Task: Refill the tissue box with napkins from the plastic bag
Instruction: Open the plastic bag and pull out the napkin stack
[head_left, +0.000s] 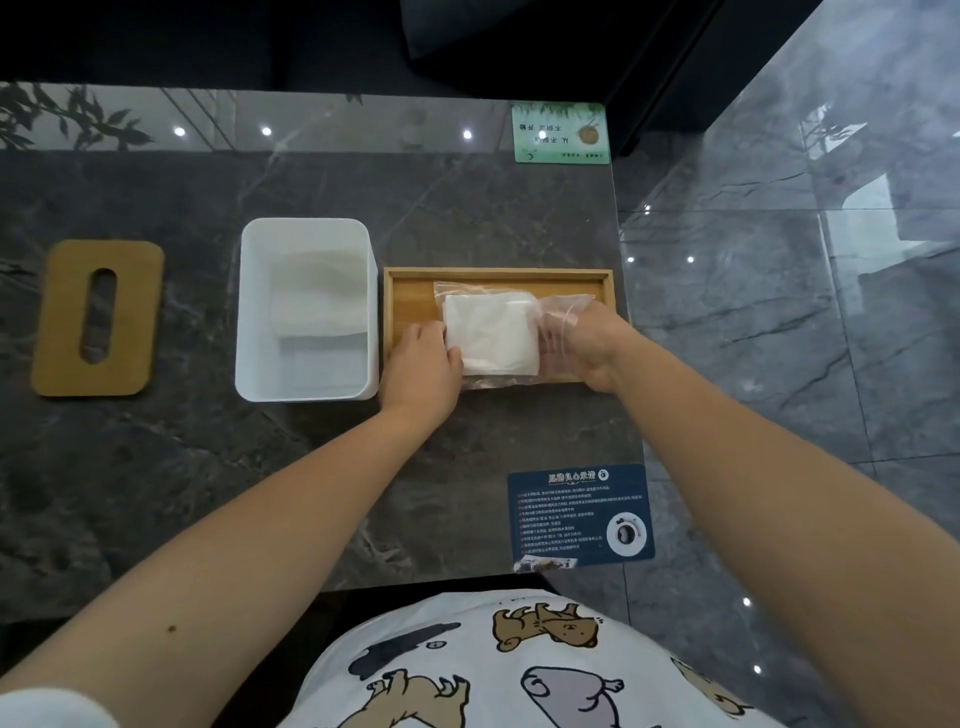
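Note:
A white open tissue box (248, 312) stands at the table's middle, with some white napkins (317, 291) lying inside. To its right a wooden tray (410, 296) holds a clear plastic bag (558, 306) with a stack of white napkins (491, 332) partly out of it. My left hand (421, 364) grips the stack's left edge. My right hand (592, 345) holds the bag's right end, fingers seen through the plastic. The box's wooden lid (57, 322) with a slot lies flat at the far left.
A green card (561, 132) lies at the table's far right corner and a dark blue printed card (576, 514) near the front right edge. The table's right edge drops to a glossy tiled floor (805, 312). My patterned shirt fills the bottom.

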